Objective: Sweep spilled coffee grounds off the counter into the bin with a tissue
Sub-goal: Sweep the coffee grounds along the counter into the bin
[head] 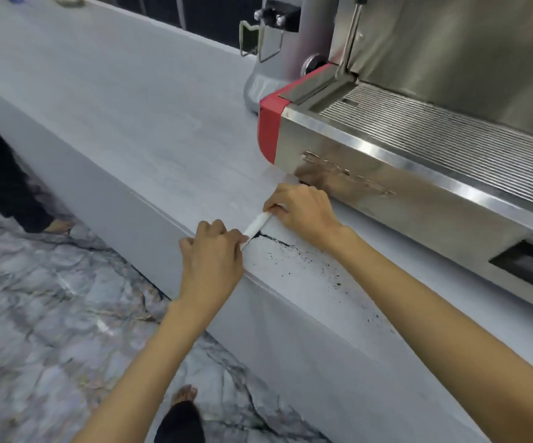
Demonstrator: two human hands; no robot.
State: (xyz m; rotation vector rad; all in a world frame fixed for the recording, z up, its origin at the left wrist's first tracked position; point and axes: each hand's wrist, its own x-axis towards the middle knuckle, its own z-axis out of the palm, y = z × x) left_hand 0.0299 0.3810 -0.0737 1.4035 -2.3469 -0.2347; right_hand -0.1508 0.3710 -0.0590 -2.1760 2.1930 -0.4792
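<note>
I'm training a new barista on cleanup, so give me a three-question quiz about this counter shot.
1. True or false: both the left hand and the right hand hold the tissue.
2. Multiple choice: the coffee grounds lie (A) inside a cup, (B) on the counter near its front edge, (C) on a plate.
3. Fill in: the corner of the espresso machine nearest the hands is coloured ____.

Key: 1 true; 2 B; 3 red.
</note>
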